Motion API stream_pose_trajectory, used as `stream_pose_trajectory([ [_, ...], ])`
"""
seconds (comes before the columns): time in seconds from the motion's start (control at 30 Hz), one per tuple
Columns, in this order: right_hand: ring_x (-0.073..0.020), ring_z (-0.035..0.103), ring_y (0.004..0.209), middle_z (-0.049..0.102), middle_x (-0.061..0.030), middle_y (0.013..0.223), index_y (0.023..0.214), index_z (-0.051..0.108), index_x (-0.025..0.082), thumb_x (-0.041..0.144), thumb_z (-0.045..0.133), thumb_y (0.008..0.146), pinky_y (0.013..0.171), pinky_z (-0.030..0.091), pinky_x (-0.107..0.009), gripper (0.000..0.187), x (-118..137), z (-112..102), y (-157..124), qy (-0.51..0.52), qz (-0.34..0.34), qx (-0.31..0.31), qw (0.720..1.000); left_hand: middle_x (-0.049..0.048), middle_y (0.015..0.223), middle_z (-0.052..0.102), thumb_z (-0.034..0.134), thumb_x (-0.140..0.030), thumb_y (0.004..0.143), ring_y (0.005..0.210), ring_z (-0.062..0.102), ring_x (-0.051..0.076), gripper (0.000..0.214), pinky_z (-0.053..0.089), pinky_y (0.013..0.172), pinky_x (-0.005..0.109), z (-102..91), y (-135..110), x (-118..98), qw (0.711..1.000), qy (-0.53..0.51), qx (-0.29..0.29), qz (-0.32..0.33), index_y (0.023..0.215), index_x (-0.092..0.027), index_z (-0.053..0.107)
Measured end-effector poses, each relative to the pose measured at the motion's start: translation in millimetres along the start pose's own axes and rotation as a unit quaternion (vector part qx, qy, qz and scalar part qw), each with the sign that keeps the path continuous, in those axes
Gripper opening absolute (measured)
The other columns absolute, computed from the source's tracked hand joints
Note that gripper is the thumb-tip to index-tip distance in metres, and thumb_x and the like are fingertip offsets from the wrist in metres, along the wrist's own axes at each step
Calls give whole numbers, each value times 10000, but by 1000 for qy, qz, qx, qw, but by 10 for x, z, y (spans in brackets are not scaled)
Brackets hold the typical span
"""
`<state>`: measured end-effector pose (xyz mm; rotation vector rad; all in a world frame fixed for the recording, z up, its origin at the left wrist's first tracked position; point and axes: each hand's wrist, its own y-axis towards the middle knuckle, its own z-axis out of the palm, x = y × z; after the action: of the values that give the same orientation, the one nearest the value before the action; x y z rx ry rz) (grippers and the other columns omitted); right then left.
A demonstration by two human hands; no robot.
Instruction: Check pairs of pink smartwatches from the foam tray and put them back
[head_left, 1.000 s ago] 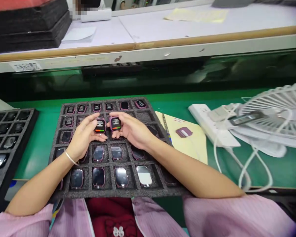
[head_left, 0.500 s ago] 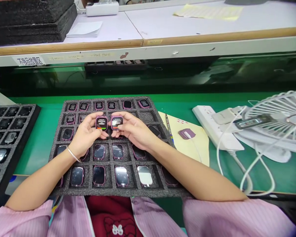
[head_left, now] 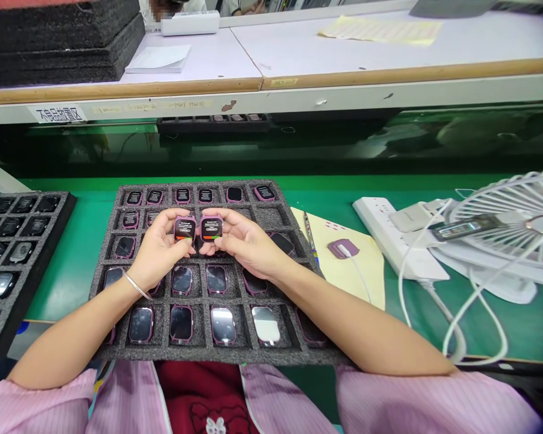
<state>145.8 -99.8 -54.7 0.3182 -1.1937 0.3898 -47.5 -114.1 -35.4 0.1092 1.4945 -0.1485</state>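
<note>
My left hand (head_left: 159,248) is closed on a purple-framed smartwatch (head_left: 185,228) without a strap. Its screen is lit with white text above an orange-green strip. Side by side with it, a second such smartwatch (head_left: 212,229) is gripped by my right hand (head_left: 244,241), the thumb at its lower edge. Both faces point up towards me. Beneath my hands lies a dark grey foam tray (head_left: 199,355), its compartments holding several more purple watches. Those in the back rows show lit text; the front ones have dark or reflecting screens. My wrists and hands hide part of the middle rows.
Another foam tray (head_left: 57,241) with black watches lies at the left. To the right are a yellow sheet (head_left: 366,265) with a purple charging puck (head_left: 343,248), a pen (head_left: 311,235), a white power strip (head_left: 398,241), cables and a white fan (head_left: 516,223). A shelf edge (head_left: 298,102) crosses behind.
Both watches stay in my hands. The right thumb has shifted from the screen to the lower edge, and the right watch now shows an orange-green strip. The view has tipped slightly upward.
</note>
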Motion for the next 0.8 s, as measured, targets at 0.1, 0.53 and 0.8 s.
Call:
stream_pose_trajectory([
  [0.1, -167, 734, 762, 723, -8, 962, 1252, 569, 207, 170, 731, 780, 746, 592, -326, 501, -9, -4, -1, 2, -3, 0, 1000, 22, 1074, 658, 728, -139, 691, 614, 651, 64, 479, 561, 587, 213, -5, -2, 8, 1000, 3, -2, -6, 1123, -199, 531],
  [0.53, -168, 737, 763, 727, -4, 936, 1256, 577, 204, 180, 743, 799, 739, 600, -325, 487, -5, -6, -3, -7, -4, -4, 1000, 14, 1042, 668, 731, -152, 689, 594, 668, 65, 470, 569, 581, 206, 19, -5, -15, 1000, -4, 0, -11, 1109, -190, 524],
  [0.8, -162, 733, 770, 730, 1, 954, 1260, 567, 219, 134, 687, 739, 727, 600, -316, 542, 19, 0, -19, 27, 18, -4, 999, 26, 1122, 659, 724, -136, 684, 623, 683, 66, 479, 603, 622, 219, 19, -22, -18, 1000, -9, 3, -7, 1115, -202, 524],
])
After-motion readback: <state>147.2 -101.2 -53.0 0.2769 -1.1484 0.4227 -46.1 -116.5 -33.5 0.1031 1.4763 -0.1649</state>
